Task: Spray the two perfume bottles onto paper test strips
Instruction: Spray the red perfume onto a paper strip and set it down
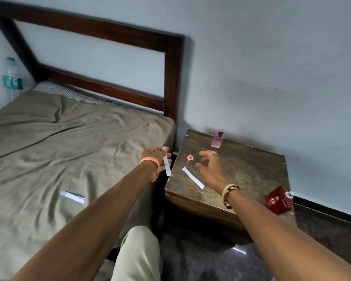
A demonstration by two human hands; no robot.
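Holding one paper strip (pixel 167 165) pinched in left hand (pixel 154 157); right hand (pixel 210 166) spread empty beside red-capped bottle (pixel 190 159). Pink bottle (pixel 218 138) far, second strip (pixel 193 178) on bedside table (pixel 251 169). Spraying seemingly still ahead

The red box (pixel 279 200) at the wooden nightstand's (pixel 251 173) right corner is motion-blurred; its printing is unreadable, and whether it rests on the top or hangs past the edge cannot be told. The small red-capped bottle (pixel 190 159) is too small to show its body clearly. The left hand (pixel 154 155) hides the upper end of the held paper strip (pixel 167 165). The water bottle's (pixel 12 78) label is illegible. Both forearms are cut by the lower edge.
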